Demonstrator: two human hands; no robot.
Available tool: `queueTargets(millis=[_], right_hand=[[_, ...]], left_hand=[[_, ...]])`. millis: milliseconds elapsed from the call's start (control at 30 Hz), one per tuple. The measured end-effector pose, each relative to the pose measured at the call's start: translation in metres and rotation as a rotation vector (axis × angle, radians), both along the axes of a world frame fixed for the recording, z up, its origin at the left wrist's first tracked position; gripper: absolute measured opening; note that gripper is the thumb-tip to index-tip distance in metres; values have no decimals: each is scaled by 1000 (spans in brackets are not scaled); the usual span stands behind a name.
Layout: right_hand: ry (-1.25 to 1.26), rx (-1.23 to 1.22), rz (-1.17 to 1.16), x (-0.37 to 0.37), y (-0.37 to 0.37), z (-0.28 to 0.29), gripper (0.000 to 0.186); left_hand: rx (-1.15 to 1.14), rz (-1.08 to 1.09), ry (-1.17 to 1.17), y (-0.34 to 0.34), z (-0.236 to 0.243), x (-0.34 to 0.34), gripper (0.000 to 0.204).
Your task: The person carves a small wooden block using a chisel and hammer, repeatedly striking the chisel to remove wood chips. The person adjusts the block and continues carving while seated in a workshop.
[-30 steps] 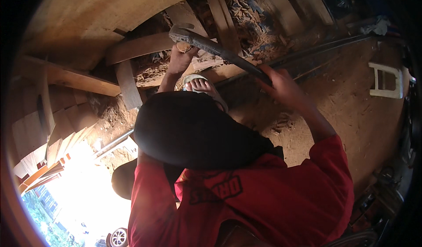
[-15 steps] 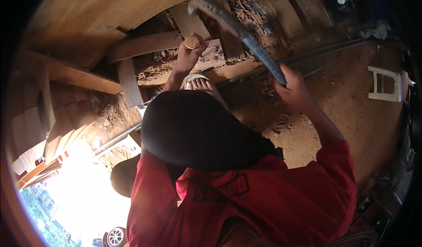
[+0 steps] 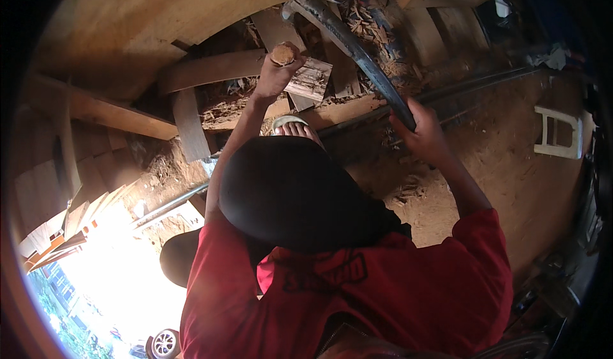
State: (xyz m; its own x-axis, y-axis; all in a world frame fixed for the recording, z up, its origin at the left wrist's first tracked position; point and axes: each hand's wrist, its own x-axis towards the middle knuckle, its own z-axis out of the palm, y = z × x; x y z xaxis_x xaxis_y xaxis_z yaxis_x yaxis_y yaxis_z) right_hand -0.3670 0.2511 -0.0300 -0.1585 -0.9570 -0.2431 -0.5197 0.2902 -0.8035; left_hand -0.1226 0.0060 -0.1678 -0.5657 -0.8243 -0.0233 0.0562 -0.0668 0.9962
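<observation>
My right hand (image 3: 423, 129) is wrapped round the lower end of a claw hammer (image 3: 361, 55). The hammer is raised, its metal head up and to the left, apart from my left hand. My left hand (image 3: 276, 78) is closed round an upright wooden handle (image 3: 283, 53) with a round, worn top end facing up. Whatever lies below that fist is hidden. Beside the left hand lies a short, pale, rough-faced piece of wood (image 3: 310, 80), partly covered by the hand.
Planks (image 3: 214, 66) and wood chips (image 3: 377, 33) lie round the left hand. A large wooden panel (image 3: 159, 27) rises at upper left. My sandalled foot (image 3: 292, 126) is just below the work. A white plastic stool (image 3: 559, 132) lies at right on bare earth.
The hammer head has shifted slightly to the right, away from the wooden handle. The pale wood beside my left hand now sits at a different angle, showing a plank under it.
</observation>
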Motion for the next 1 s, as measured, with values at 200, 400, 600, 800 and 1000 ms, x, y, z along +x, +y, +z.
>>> queueTargets(millis=[200, 400, 600, 800, 1000], right_hand=[[158, 6, 105, -2, -10, 6, 41], [192, -16, 24, -7, -4, 18, 36], [524, -91, 185, 3, -5, 16, 40], [153, 158, -57, 2, 1, 20, 47], [340, -70, 83, 4, -3, 2, 35]], left_hand=[[-16, -11, -75, -1, 1, -3, 11], [-55, -4, -47, -2, 0, -5, 9], [-71, -24, 24, -1, 2, -4, 10], [-2, 9, -116, -1, -9, -5, 14], [-89, -16, -54, -3, -8, -2, 13]])
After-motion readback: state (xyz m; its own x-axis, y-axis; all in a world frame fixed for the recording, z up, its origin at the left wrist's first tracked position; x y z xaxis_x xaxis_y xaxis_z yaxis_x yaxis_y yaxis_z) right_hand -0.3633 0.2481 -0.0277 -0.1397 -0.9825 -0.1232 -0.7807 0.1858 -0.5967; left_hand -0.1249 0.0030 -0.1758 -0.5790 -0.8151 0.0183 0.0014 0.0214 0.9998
